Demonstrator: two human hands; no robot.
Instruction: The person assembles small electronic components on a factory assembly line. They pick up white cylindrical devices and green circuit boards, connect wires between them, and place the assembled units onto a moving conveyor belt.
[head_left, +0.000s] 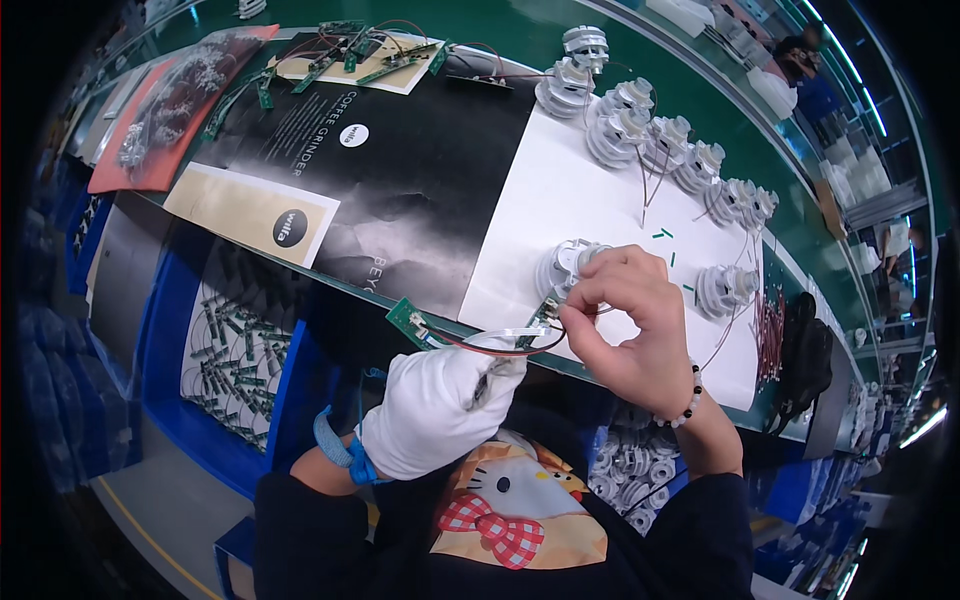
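My left hand (440,405), in a white glove with a blue wrist strap, is closed around a narrow green circuit board (408,322) with red and black wires (490,350) looping from it. A second board end with small connectors (546,312) shows just past the glove. A pale, shiny strip-like piece (510,333) lies across the wires; its kind is unclear. My bare right hand (632,310), wearing a beaded bracelet, pinches thumb and forefinger at that board end, with a thin wire running out between them. Just beyond stands a round white plastic motor part (565,268).
Several similar white parts (665,145) with trailing wires stand along the table's far right. Boards (365,58) lie on black printed card (400,170), beside an orange bag (165,120). Blue bins (170,390) stand below the edge; red wires (770,335) lie at right.
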